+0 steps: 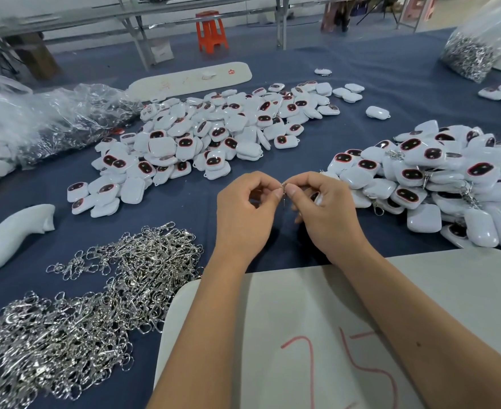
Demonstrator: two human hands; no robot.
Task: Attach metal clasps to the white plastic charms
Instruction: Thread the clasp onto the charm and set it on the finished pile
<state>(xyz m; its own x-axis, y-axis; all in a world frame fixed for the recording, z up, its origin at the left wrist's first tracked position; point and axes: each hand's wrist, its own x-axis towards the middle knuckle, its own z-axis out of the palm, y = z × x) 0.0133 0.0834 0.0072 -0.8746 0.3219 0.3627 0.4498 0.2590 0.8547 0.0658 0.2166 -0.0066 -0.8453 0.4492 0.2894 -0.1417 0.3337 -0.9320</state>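
My left hand (243, 211) and my right hand (326, 211) meet above the blue cloth, fingertips pinching a small metal clasp (284, 191) that hangs between them. A white charm (317, 197) with a dark face is tucked in my right palm, mostly hidden. A heap of loose white charms (207, 134) lies beyond my hands. To the right is a pile of charms with clasps on them (438, 184). A heap of loose silver clasps (89, 305) spreads at the lower left.
A white board marked with red numbers (346, 335) lies under my forearms. A white moulded part (7, 240) sits at the left, clear plastic bags (36, 119) behind it, a bag of clasps (473, 51) at the far right. An orange stool (210, 31) stands beyond the table.
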